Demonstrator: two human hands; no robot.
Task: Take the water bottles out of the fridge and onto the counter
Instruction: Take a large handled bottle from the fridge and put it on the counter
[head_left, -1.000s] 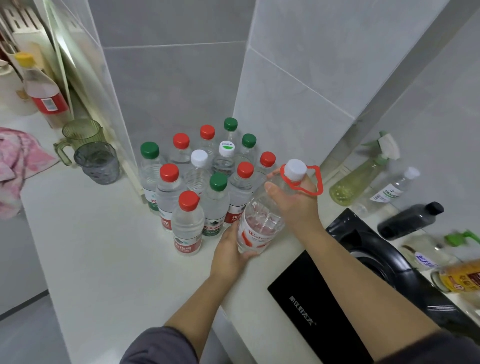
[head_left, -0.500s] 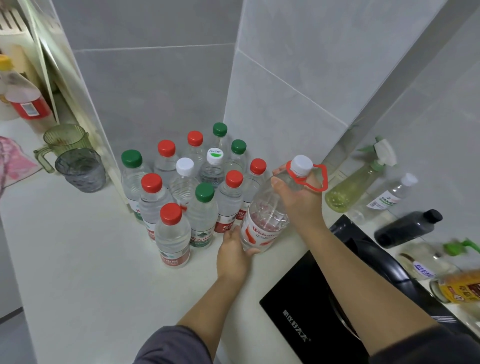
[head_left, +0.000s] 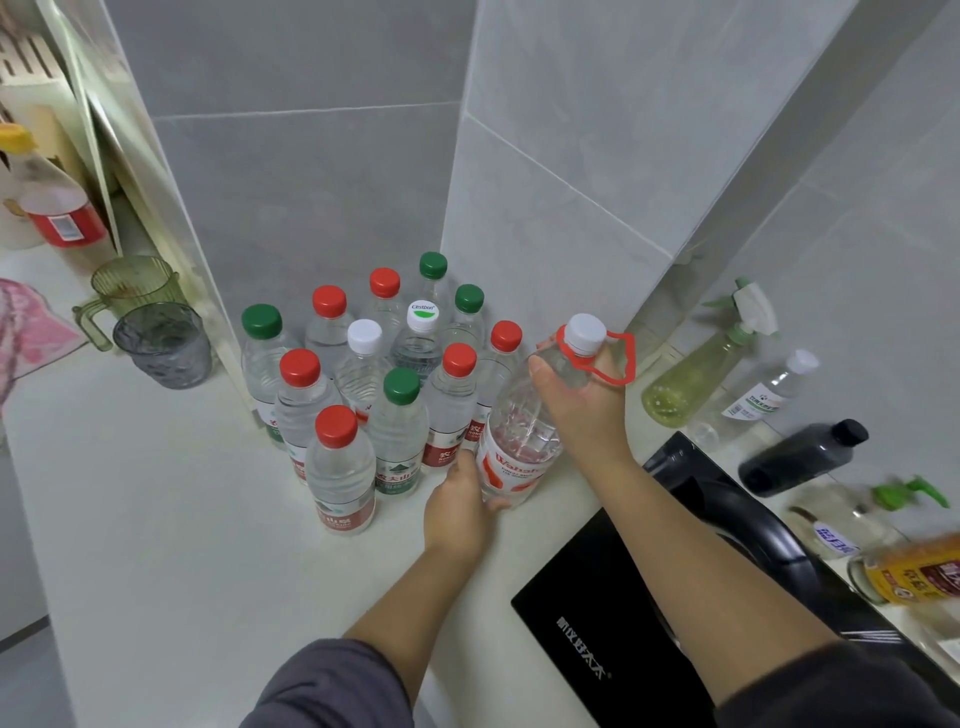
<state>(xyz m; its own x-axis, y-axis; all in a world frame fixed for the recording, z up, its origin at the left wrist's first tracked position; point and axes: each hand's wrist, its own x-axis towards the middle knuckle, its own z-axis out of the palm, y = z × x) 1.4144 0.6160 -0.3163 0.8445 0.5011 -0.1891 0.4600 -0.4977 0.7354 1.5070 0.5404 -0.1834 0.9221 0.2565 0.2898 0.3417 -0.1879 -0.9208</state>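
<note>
The large bottle (head_left: 519, 447) is held tilted at the right edge of the cluster of small bottles (head_left: 340, 467) on the counter (head_left: 156, 519), its neck gripped by the right hand (head_left: 576, 405), its base cupped by the curled fingers of the left hand (head_left: 457, 514). If released while leaning, neighbouring bottles could be toppled, or it could be tipped toward the cooktop (head_left: 597, 623)

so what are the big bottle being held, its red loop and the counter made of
The big bottle looks like thin clear plastic with a glossy finish: the water and ribbed walls show through it. The red loop at its neck seems to be flexible moulded plastic, a thin matte band. The counter is smooth and white with a faint sheen, perhaps stone or composite; the look leaves that open.
</note>
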